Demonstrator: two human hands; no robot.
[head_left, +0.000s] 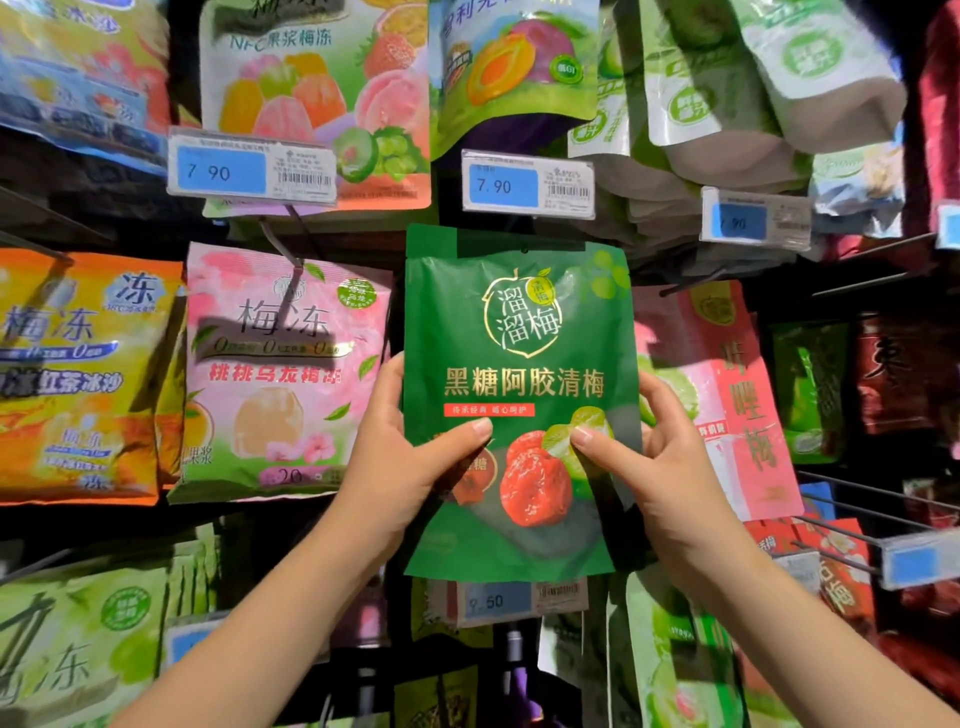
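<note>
1. At the centre of the frame, the green pouch (519, 364) stands upright before hanging snack packs.
2. The left hand (400, 457) pinches its left edge.
3. The right hand (660, 462) pinches its right edge, thumb on front.

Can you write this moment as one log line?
left hand grips green pouch | right hand grips green pouch | green pouch upright, front showing

Fingertips of left grip (410, 457) and right grip (660, 467) are hidden behind green pouch (519, 332). Red-pink packet (727, 395) right of the grip is half covered by the pouch. Price tag (511, 600) below the grip is partly covered, first digit blurred. Forearms are cut off at bottom edge.
</note>
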